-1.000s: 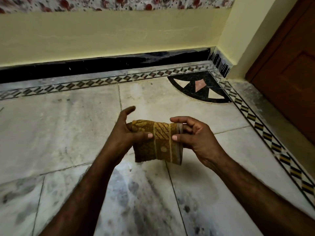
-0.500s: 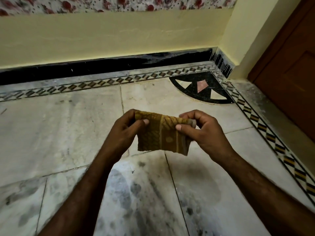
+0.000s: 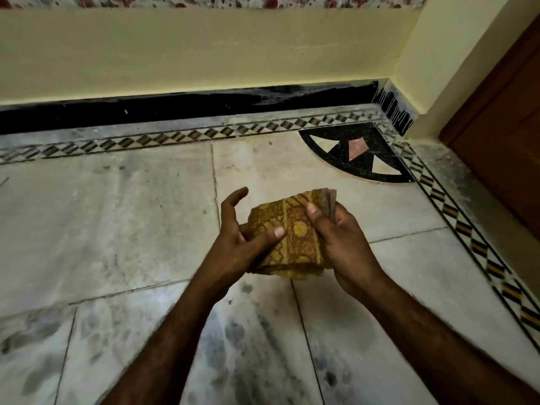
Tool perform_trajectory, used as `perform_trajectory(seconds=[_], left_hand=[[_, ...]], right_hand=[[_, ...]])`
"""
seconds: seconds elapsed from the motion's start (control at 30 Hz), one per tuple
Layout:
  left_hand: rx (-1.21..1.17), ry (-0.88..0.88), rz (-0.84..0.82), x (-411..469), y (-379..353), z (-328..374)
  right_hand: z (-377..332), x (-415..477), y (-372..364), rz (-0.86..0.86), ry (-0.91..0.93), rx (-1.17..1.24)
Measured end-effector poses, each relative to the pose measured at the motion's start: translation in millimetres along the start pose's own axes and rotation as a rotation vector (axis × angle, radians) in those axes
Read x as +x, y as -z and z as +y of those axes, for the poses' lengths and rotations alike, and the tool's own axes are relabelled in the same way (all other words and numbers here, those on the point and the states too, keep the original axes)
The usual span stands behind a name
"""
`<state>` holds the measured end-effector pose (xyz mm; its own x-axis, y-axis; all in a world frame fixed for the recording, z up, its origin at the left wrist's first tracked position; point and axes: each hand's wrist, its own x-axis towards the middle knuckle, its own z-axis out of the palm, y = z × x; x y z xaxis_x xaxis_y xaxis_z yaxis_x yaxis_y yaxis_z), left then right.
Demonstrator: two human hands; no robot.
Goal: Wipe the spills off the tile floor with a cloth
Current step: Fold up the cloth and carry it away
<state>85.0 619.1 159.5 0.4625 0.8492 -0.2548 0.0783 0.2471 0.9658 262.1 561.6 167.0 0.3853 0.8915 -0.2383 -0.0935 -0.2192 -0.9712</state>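
Note:
A folded yellow-brown patterned cloth (image 3: 292, 235) is held in the air above the pale tile floor (image 3: 117, 229), lying almost flat. My left hand (image 3: 236, 241) supports it from the left, thumb pressed on top and fingers spread under its edge. My right hand (image 3: 342, 241) grips its right side, thumb on top near the far corner. Dark smeared spills (image 3: 239, 346) mark the near tiles, below my forearms.
A yellow wall with a black skirting (image 3: 187, 108) runs along the far side. A chequered border strip (image 3: 467, 238) frames the floor, with a black fan-shaped inlay (image 3: 356, 153) in the corner. A brown wooden door (image 3: 508, 124) stands at the right.
The cloth went from hanging upright between pinching fingers to lying nearly flat and more tightly folded. Both hands dropped slightly and came closer together.

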Motion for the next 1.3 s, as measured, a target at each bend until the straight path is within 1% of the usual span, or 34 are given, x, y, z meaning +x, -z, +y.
perform_trajectory(seconds=[0.03, 0.1, 0.2, 0.37, 0.47, 0.63, 0.83, 1.0, 1.17, 1.3], left_hand=[[-0.007, -0.027, -0.011, 2.6, 0.6, -4.0], [-0.022, -0.071, -0.023, 9.5, 5.7, -7.8], [-0.097, -0.063, -0.059, 20.2, 21.1, -13.7], [-0.104, -0.086, -0.086, 42.4, 46.3, -10.9], [-0.084, -0.106, -0.132, 61.6, 65.5, -0.2], [-0.092, -0.117, -0.132, 74.8, 95.0, 62.1], [-0.066, -0.131, -0.099, 46.4, 125.7, 192.0], [-0.052, -0.151, -0.062, 8.1, 129.8, 317.7], [-0.079, -0.158, -0.027, -60.8, 108.4, 447.3], [-0.041, -0.155, -0.001, -134.6, 82.8, 548.8]], right_hand=[[1.9, 3.6, -1.6, -0.013, -0.032, -0.010], [5.2, 8.3, -2.7, -0.066, -0.089, 0.048], [12.5, 12.7, -3.9, -0.162, -0.131, 0.151], [12.8, 41.5, -16.6, -0.095, -0.087, 0.158], [-0.5, 64.3, -29.0, -0.118, -0.067, 0.140], [-54.1, 87.0, -51.9, -0.133, -0.052, 0.157], [-173.3, 79.0, -90.2, -0.080, 0.005, 0.158], [-298.2, 43.1, -105.4, -0.047, 0.024, 0.147], [-437.8, -17.5, -110.1, -0.011, 0.047, 0.145], [-542.9, -89.7, -106.2, 0.052, 0.091, 0.002]])
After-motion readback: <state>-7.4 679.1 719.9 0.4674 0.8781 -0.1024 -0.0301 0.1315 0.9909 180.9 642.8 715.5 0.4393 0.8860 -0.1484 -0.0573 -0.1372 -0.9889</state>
